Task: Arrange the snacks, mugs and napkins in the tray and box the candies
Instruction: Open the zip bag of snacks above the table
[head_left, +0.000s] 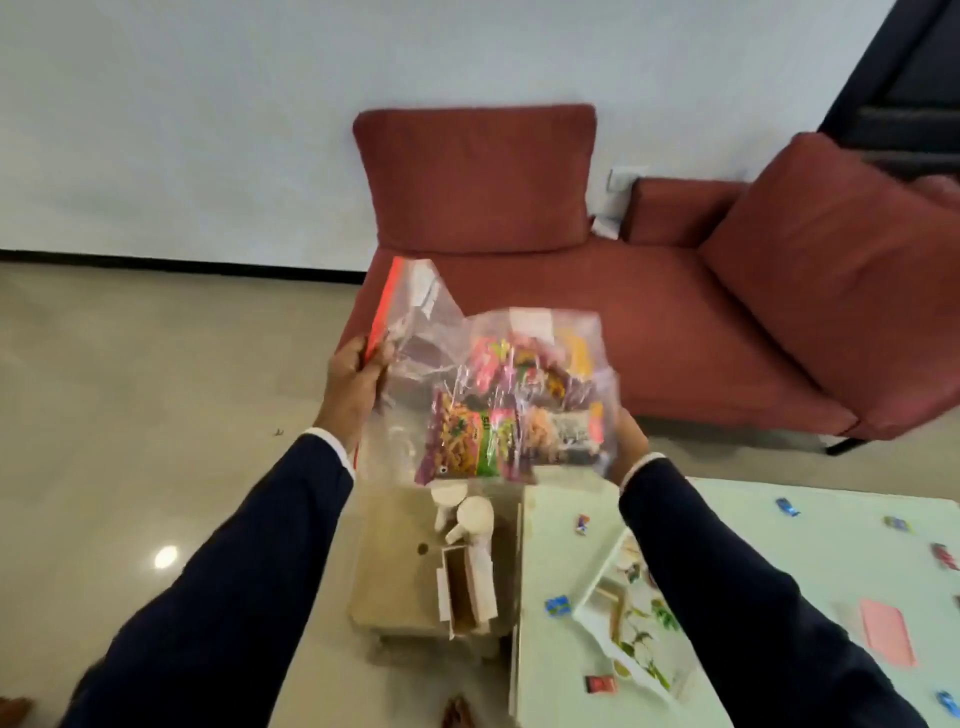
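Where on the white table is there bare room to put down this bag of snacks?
Bare tabletop lies between the floral tray, the blue candy and the pink napkin. The right edge is crowded with candies.

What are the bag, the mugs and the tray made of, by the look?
Bag: thin clear plastic film, glossy and crinkled, with a red zip strip; snack packets show through it.
Mugs: white and smooth, likely glazed ceramic, though blur leaves plastic open.
Tray: white, rigid, raised rim, printed leaf pattern; probably melamine or plastic, cannot tell for sure.
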